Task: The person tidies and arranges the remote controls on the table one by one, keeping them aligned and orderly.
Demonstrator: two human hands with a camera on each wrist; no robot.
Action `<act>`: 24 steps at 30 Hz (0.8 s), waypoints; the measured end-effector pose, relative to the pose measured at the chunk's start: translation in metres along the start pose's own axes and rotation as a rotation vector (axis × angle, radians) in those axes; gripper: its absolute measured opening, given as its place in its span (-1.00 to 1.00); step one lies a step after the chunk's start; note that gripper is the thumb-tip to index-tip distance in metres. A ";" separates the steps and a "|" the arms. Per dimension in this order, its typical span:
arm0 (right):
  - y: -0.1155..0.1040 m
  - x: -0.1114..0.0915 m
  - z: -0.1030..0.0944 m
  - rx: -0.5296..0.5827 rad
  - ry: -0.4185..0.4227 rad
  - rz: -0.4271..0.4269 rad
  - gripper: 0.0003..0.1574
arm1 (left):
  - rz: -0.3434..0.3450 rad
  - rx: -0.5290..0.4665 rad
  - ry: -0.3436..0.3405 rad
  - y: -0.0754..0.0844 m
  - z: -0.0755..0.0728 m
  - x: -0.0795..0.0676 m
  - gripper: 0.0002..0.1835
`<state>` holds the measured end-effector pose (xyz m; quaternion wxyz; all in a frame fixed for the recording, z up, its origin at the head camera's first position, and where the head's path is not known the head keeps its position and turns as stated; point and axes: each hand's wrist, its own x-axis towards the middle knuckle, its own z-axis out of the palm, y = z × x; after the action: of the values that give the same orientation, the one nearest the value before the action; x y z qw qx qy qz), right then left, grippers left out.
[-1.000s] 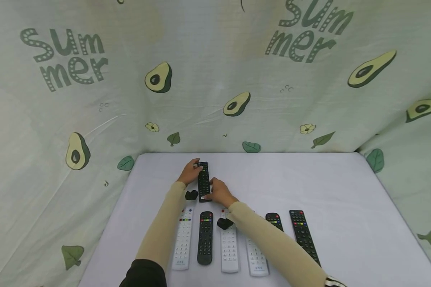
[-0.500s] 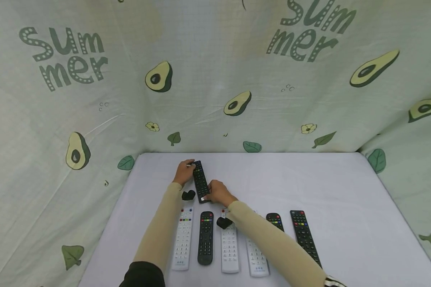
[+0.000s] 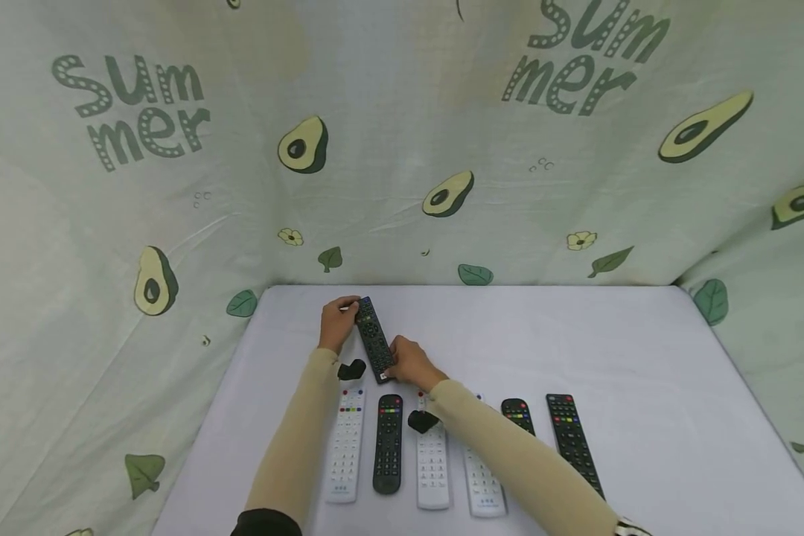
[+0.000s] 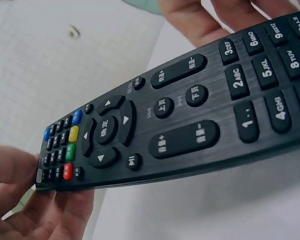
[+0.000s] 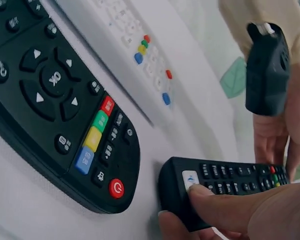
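Observation:
A slim black remote control with small coloured buttons is held between my two hands over the far left part of the table. My left hand pinches its far end; in the left wrist view those fingers curl under the end beside the coloured buttons. The near end is gripped by my right hand. Seen from the right wrist, the right thumb presses on the face beside a white label. The remote slants, far end to the left.
A row of remotes lies nearer me: a white one, a rounded black one, two more white ones, and two black ones. My right sleeve covers parts of them. A patterned cloth hangs behind the table.
The far end of the held remote has swung left with my left hand, so it went from nearly straight to slanted. My right hand stays about where it was.

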<state>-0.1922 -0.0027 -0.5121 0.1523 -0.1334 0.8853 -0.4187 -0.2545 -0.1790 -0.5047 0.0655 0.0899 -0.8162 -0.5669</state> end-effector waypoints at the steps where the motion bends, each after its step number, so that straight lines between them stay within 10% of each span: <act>1: 0.002 -0.002 -0.002 0.003 -0.004 -0.005 -0.51 | 0.005 -0.002 0.009 0.001 0.000 -0.002 -0.75; 24: 0.018 -0.074 -0.071 0.099 0.038 -0.004 -0.55 | 0.027 -0.210 -0.038 0.051 0.031 -0.050 -0.83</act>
<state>-0.1534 0.0850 -0.4713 0.1412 -0.1194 0.8658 -0.4649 -0.2156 -0.1219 -0.4683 0.0669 0.0607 -0.7546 -0.6499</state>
